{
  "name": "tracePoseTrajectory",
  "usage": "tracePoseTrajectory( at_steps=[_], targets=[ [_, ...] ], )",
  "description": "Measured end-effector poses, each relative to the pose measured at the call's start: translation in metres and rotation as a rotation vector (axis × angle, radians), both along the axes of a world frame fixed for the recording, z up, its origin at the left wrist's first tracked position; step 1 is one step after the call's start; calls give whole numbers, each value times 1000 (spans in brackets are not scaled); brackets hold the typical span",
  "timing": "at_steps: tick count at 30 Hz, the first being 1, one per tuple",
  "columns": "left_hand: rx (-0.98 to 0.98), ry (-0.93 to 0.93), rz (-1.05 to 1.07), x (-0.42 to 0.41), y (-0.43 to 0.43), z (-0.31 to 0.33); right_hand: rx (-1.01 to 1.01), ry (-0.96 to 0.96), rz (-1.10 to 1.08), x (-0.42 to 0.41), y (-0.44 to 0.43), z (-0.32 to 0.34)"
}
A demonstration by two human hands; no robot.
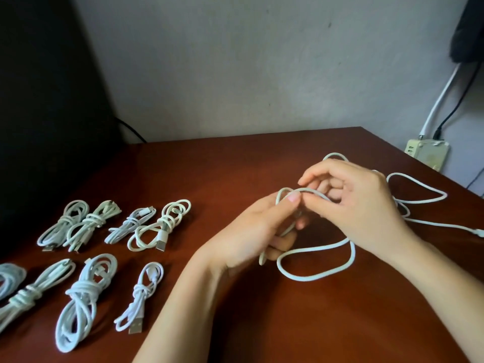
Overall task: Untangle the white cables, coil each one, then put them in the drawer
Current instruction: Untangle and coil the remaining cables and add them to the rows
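Observation:
A loose white cable [317, 275] lies in wide loops on the right half of the brown table [209, 163]. My left hand [254, 231] grips a few turns of it, thumb pressed on top. My right hand [351, 205] pinches the same cable just above, fingers curled over a loop. The rest of the cable trails right toward the table edge, its plug end [478, 233] near the frame border. Several coiled and knotted white cables [86, 292] lie in two rows on the left. No drawer is in view.
A dark panel [47, 100] stands at the back left with a black wire behind it. Off the table's right edge, a beige power strip [427, 153] sits by the wall with a white and a black cord plugged in.

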State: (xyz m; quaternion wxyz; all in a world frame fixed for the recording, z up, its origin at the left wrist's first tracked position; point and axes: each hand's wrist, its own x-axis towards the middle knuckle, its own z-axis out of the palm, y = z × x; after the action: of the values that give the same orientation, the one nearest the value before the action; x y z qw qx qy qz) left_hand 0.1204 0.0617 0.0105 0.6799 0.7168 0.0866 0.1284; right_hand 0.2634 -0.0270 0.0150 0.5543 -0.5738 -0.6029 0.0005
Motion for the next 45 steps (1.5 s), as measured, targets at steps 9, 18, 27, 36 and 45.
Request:
tracePoseTrajectory(
  at_steps=[9,18,27,36,45],
  targets=[
    [-169,-242,420,-8,10,3,-441,-253,-98,-14,-5,-6],
    [-359,-327,779,-8,25,0,-179,-282,-227,-18,-1,-11],
    [-904,-506,703,-20,38,-3,73,-247,-200,-16,0,-9],
    [-743,-410,584,-15,32,-3,-80,-358,7,-20,5,-23],
    [-721,-348,471,-10,28,-6,-170,-343,129,-22,4,-25]
  ],
)
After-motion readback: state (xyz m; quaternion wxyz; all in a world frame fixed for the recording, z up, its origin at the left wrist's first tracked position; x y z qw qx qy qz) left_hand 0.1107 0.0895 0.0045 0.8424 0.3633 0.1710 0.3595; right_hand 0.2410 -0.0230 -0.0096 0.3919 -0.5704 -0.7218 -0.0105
